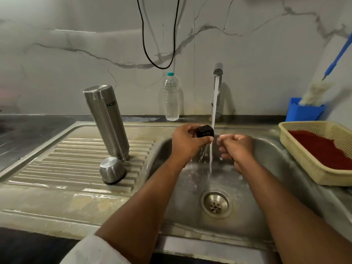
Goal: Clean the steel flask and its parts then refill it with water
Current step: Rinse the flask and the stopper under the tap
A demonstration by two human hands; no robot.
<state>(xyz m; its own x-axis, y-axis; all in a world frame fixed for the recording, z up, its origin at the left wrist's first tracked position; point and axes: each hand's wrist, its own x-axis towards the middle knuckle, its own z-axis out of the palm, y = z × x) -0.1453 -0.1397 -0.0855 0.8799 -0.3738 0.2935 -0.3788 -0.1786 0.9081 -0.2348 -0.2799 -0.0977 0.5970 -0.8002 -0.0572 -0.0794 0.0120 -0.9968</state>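
Observation:
The steel flask (106,121) stands upside down on the ribbed drainboard (57,168), leaning a little. Its steel cup lid (112,170) lies mouth down in front of it. Over the sink basin (257,197) my left hand (187,143) grips the flask's black stopper (205,131) right beside the stream of water (213,121) running from the tap (218,70). My right hand (235,147) is just right of the stream, fingers curled and wet, holding nothing that I can see.
A clear plastic water bottle (172,97) stands against the wall left of the tap. A yellow basket (308,164) with a red cloth sits on the right rim. Behind it is a blue holder (303,111) with a brush. The drain (215,204) is below my hands.

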